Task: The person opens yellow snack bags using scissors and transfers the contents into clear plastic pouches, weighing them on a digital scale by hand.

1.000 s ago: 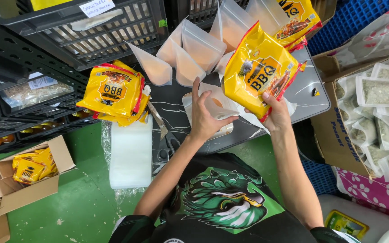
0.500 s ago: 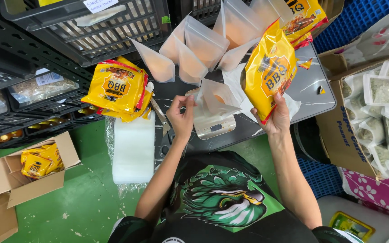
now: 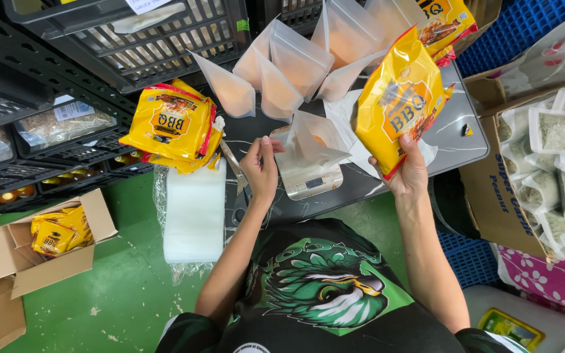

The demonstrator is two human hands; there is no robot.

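Black T-shirt (image 3: 322, 294) worn, short-sleeved. Large green graphic printed on front: bird head, white and black detail, hooked beak. Forearms left bare. Left hand (image 3: 261, 167), right hand (image 3: 410, 173) ungloved; no watch or rings seen.

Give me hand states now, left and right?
Left hand: fingers pinching the edge of the clear pouch on the small scale.
Right hand: closed on the yellow snack bag, held up.

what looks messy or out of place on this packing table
No spill or damage shows. The pile of yellow snack bags hangs over the table's left edge. The right hand tilts a yellow bag over the clear pouch on the scale, which the left hand steadies.
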